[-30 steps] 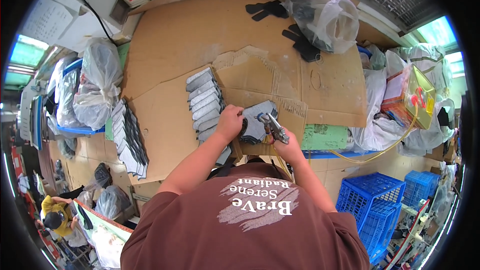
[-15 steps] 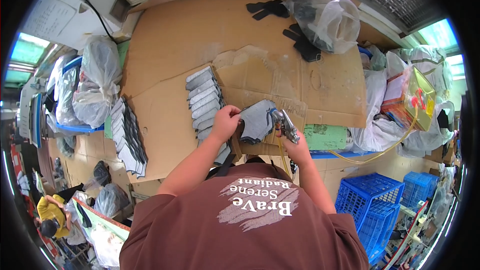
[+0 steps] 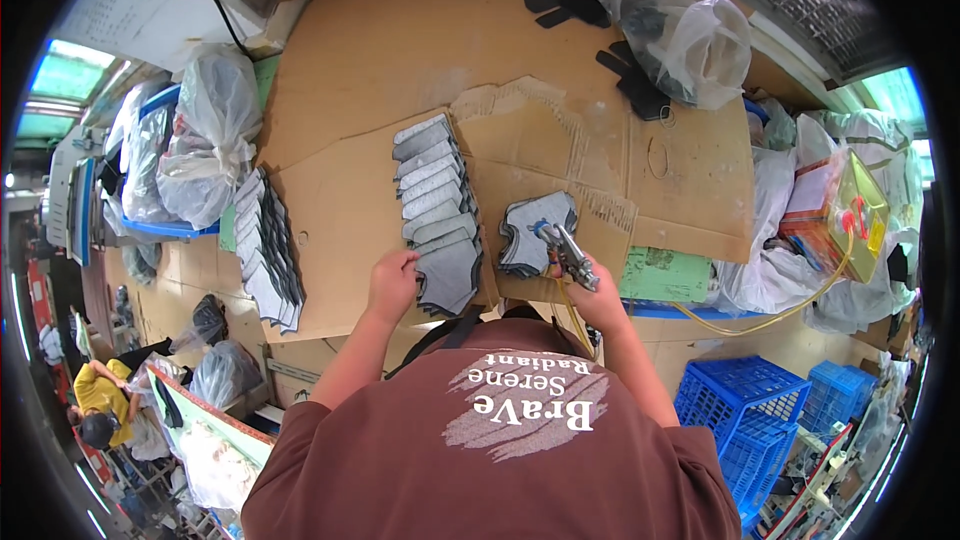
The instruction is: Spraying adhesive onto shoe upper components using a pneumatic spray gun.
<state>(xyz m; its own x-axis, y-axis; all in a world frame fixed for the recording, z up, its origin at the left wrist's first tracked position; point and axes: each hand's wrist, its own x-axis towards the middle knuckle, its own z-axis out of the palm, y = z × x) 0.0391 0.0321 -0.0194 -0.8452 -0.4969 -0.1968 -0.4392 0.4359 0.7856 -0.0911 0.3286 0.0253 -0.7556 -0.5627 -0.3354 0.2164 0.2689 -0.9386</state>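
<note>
My right hand (image 3: pixel 598 298) is wrapped round a metal spray gun (image 3: pixel 574 262), whose nozzle end hangs over a small stack of grey fabric pieces (image 3: pixel 540 215) with dark edges. A yellow hose (image 3: pixel 577 315) hangs down from the gun. To the left, similar grey pieces lie overlapped in a long row (image 3: pixel 432 175). At that row's near end, my left hand (image 3: pixel 392 282) is closed, with its fingertips at the left edge of the nearest grey fabric piece (image 3: pixel 447 275).
Cardboard (image 3: pixel 350 70) covers the table. Another overlapped row (image 3: pixel 268 250) lies at the left edge. Black pieces (image 3: pixel 635 85) and a clear plastic bag (image 3: pixel 700 50) sit at the far right. Blue crates (image 3: pixel 740 390) stand low on the right. A person in yellow (image 3: pixel 100 395) is at far left.
My left hand has moved from beside the stack left and nearer, to the row's near end, where a full grey piece now shows. The spray gun stays over the stack.
</note>
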